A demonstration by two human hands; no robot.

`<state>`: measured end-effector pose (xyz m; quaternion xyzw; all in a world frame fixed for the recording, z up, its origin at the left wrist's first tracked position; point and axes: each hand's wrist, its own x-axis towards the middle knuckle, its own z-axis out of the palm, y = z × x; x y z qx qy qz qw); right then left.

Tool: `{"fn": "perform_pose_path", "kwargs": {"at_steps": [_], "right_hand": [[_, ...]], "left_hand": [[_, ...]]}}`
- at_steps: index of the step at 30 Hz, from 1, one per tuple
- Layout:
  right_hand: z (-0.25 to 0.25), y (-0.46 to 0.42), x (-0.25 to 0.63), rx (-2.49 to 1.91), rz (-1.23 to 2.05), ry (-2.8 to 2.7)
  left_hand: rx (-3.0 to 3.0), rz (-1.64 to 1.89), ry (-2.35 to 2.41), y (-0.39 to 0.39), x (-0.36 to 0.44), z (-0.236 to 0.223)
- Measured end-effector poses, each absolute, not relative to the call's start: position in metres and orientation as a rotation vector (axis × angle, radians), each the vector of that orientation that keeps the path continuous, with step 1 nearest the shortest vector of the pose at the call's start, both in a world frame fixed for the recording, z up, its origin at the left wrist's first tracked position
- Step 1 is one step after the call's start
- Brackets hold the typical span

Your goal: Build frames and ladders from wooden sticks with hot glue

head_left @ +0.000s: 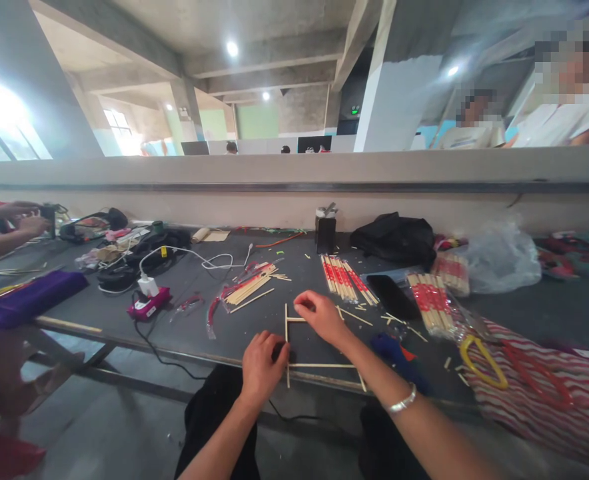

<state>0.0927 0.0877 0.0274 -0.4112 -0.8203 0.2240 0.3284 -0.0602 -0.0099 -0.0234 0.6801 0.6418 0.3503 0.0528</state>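
Thin wooden sticks form a frame near the table's front edge. Its left upright stick (287, 328) runs away from me, crossed by a long stick (319, 365) at the near end and a shorter stick (296, 320) farther up. My left hand (263, 365) is closed at the left upright, thumb and fingertips pinching it. My right hand (324, 321) reaches over the frame, its thumb and forefinger curled together by the upright's far end; whatever is between them is too small to make out. The hand and forearm hide part of the frame's right side.
Loose sticks (250, 288) lie on a wrapper ahead. Red-wrapped stick packs (338, 277), a black phone (392, 297) and a striped bag (529, 380) are on the right. A purple power strip (149, 304) with cables sits left. Another person's hands (27, 220) work at far left.
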Motion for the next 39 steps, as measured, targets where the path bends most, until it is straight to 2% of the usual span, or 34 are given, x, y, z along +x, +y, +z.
{"fn": "perform_pose_path", "kwargs": {"at_steps": [6, 11, 18, 27, 39], "right_hand": [[0.034, 0.036, 0.109, -0.915, 1.274, -1.51], [0.029, -0.004, 0.099, -0.856, 1.524, -1.329], [0.032, -0.002, 0.103, -0.72, 1.634, -1.097], [0.033, -0.006, 0.106, -0.655, 1.766, -0.932], [0.031, -0.032, 0.104, -0.91, 1.574, -0.914]], "left_hand": [[1.793, 1.435, 1.756, -0.017, -0.061, -0.012], [1.929, 1.662, 1.596, -0.041, -0.034, 0.014], [2.027, 1.739, 1.458, -0.043, -0.01, 0.031], [1.749, 1.688, 1.43, -0.042, 0.002, 0.007], [1.975, 1.488, 1.344, -0.078, 0.015, -0.006]]}}
